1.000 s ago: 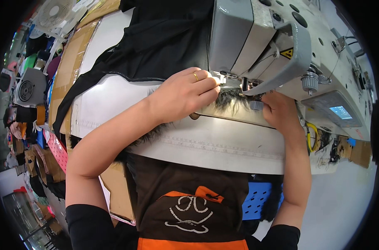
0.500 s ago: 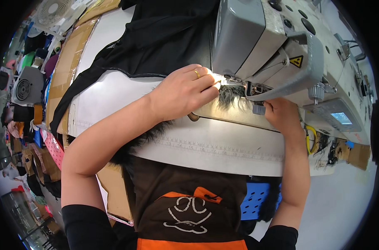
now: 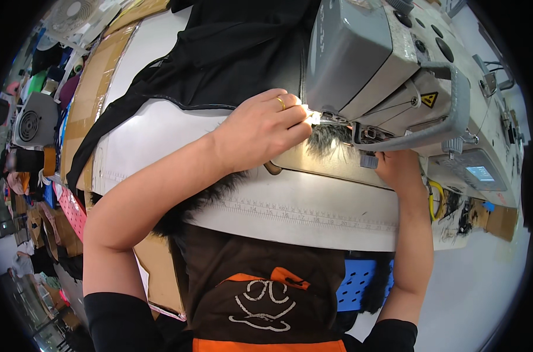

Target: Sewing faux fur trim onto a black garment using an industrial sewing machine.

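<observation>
My left hand (image 3: 266,126) wears a ring and lies beside the lit needle area of a grey and white sewing machine (image 3: 416,70). Its fingers are closed at the edge of a black fur trim (image 3: 328,141), whose tufts stick out under the presser foot. More of this fur (image 3: 205,196) hangs over the table edge below my left forearm. A black garment (image 3: 231,58) spreads over the table beyond my left hand. My right hand (image 3: 400,170) is at the right of the needle area, below the machine's head; the machine hides its fingertips.
The white table (image 3: 266,202) carries a printed ruler along its near edge. A lit control panel (image 3: 480,173) sits on the machine's right. Yellow-handled snips (image 3: 435,199) lie near my right wrist. Cardboard (image 3: 93,94) lines the table's left, and a blue perforated panel (image 3: 354,284) shows beneath.
The machine sits slightly farther right and lower in the picture, as the view has shifted a little. Both hands keep nearly the same places, my left still at the fur trim.
</observation>
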The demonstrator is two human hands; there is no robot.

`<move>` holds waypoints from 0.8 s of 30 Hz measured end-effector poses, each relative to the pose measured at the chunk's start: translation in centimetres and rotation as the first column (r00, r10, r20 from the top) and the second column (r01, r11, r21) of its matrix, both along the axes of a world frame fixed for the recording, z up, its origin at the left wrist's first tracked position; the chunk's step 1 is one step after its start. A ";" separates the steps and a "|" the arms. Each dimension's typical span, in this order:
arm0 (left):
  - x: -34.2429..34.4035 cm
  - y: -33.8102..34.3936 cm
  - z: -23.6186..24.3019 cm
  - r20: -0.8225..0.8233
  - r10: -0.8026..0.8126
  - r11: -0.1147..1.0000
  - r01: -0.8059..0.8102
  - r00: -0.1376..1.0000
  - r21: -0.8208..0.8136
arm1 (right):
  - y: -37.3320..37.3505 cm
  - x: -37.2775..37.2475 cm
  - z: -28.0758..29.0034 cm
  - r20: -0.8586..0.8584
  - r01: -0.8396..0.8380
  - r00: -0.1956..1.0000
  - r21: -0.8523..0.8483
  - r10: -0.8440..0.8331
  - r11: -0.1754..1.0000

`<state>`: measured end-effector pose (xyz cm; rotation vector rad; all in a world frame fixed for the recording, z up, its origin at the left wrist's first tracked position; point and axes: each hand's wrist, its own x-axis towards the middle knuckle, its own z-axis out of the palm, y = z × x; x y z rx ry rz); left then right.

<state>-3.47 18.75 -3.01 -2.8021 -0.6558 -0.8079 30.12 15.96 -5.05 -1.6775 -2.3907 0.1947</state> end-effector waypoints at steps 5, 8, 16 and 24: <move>0.0 0.2 0.2 0.007 -0.008 1.000 0.008 1.000 0.004 | 0.1 0.4 -0.5 0.017 -0.009 1.000 0.037 0.008 0.999; 0.0 0.2 0.2 -0.006 0.001 1.000 -0.001 1.000 -0.001 | 0.1 -0.4 0.4 0.043 0.039 0.998 -0.035 -0.037 0.999; 0.0 0.1 0.2 -0.014 0.017 1.000 -0.017 1.000 0.002 | 0.2 -0.7 0.5 -0.028 0.019 0.999 0.014 -0.019 1.000; -0.1 0.1 0.1 -0.019 0.034 0.999 -0.034 0.999 -0.005 | 0.4 -0.8 0.7 0.089 0.034 0.996 -0.034 -0.031 0.999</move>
